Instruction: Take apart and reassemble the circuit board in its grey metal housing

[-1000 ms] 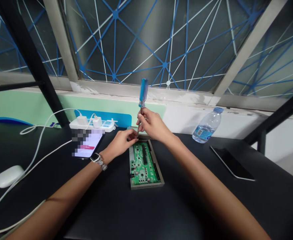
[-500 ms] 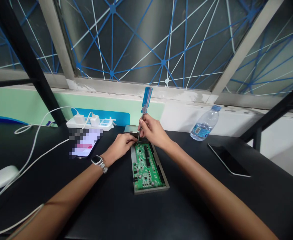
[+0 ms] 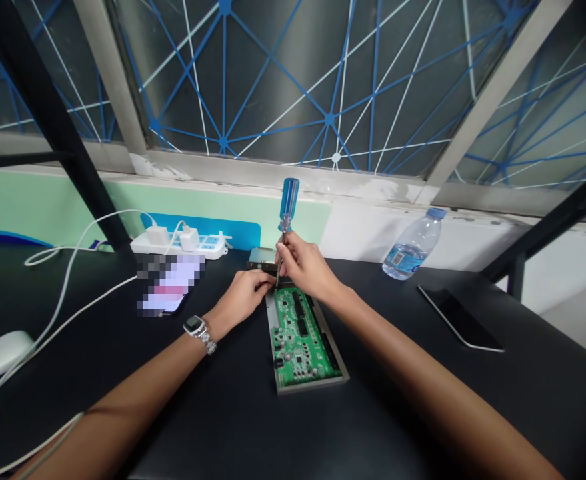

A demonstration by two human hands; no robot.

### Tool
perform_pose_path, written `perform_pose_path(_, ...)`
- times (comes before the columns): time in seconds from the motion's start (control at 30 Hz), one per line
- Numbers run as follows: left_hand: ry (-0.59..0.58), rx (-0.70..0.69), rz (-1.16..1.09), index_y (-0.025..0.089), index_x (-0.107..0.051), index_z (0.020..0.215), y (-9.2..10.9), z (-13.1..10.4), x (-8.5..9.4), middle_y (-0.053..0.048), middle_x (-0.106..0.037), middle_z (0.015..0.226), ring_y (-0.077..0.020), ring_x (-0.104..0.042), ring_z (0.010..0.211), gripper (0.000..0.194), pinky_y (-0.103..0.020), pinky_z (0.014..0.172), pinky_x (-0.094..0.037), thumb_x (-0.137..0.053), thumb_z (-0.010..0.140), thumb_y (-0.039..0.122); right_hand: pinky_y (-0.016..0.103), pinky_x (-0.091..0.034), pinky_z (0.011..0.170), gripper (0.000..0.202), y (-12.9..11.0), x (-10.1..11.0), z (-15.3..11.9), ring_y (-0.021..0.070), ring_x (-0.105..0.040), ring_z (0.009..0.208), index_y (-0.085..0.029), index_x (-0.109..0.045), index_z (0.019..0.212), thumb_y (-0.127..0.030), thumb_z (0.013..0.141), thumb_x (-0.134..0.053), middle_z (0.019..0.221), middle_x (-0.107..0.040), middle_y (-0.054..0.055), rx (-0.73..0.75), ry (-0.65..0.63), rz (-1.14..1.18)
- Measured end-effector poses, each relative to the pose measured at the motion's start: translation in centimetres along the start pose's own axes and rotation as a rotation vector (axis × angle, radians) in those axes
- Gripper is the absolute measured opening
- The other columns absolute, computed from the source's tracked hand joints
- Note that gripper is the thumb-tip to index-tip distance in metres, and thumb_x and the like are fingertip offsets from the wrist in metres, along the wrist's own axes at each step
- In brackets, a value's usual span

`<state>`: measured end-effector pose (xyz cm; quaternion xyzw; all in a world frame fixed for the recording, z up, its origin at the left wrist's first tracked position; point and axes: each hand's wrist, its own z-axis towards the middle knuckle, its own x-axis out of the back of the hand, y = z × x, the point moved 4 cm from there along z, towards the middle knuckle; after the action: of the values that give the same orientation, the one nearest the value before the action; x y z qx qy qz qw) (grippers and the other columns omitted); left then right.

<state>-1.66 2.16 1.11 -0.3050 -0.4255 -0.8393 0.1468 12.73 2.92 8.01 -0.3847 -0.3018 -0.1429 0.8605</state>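
Observation:
A green circuit board [image 3: 300,337] lies inside a shallow grey metal case [image 3: 317,385] on the black table. My right hand [image 3: 303,263] grips a screwdriver [image 3: 289,203] low on its shaft, and the clear blue handle rises above the fingers. The screwdriver stands nearly upright, its tip down at the far left corner of the case; what it touches is too small to make out. My left hand [image 3: 245,293] is closed at that same corner, fingertips on the case edge beside the tip. Behind the hands sits a small box-like metal part [image 3: 261,257], partly hidden.
A phone [image 3: 173,283] with a lit, pixelated screen lies left, before a white power strip [image 3: 213,248] with plugs. White cables and a white adapter [image 3: 3,353] lie farther left. At right are a water bottle [image 3: 407,250] and a dark-screened phone [image 3: 457,317].
The near end of the case has swung slightly to the right. The screwdriver's handle has shifted a little left and stands more upright. Both hands keep their hold.

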Motion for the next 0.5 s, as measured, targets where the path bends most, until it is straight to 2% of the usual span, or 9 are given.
perform_pose_path(0.2,-0.001,-0.005,0.016,0.021,-0.075,0.097,-0.1,0.0,-0.1,-0.004,-0.076,0.098,-0.0204,-0.069,0.088,0.025,-0.031,0.082,-0.05,-0.052,0.09,0.014,0.029,-0.049,0.062,0.015,-0.2,0.1,0.1,0.0155,-0.064,0.057,-0.023,-0.048,0.088,-0.031,0.099,-0.041,0.067,-0.064,-0.001,-0.026,-0.038,0.07)
perform_pose_path(0.33,-0.007,0.015,0.036,0.019,-0.073,0.095,0.3,0.0,-0.1,-0.005,-0.075,0.089,-0.0187,-0.068,0.077,0.021,-0.029,0.073,-0.051,-0.053,0.089,0.015,0.029,-0.052,0.059,0.019,0.2,0.4,0.4,0.0154,-0.066,0.056,-0.021,-0.049,0.083,-0.035,0.097,-0.047,0.068,-0.066,0.001,-0.078,-0.095,0.17)
perform_pose_path(0.4,-0.001,0.027,-0.003,0.018,-0.071,0.097,0.7,0.1,0.0,-0.004,-0.074,0.088,-0.0178,-0.069,0.075,0.019,-0.029,0.071,-0.052,-0.055,0.088,0.016,0.03,-0.054,0.059,0.021,0.5,0.5,0.4,0.0162,-0.067,0.058,-0.02,-0.05,0.082,-0.035,0.096,-0.048,0.067,-0.066,0.002,-0.091,-0.106,0.198)
perform_pose_path(0.5,0.037,0.026,-0.114,0.018,-0.068,0.099,1.3,0.6,0.2,-0.005,-0.074,0.094,-0.0186,-0.07,0.084,0.016,-0.03,0.077,-0.054,-0.057,0.088,0.019,0.031,-0.054,0.06,0.02,0.5,0.5,0.5,0.0164,-0.067,0.058,-0.02,-0.051,0.082,-0.035,0.096,-0.05,0.066,-0.067,0.002,-0.082,-0.114,0.208)
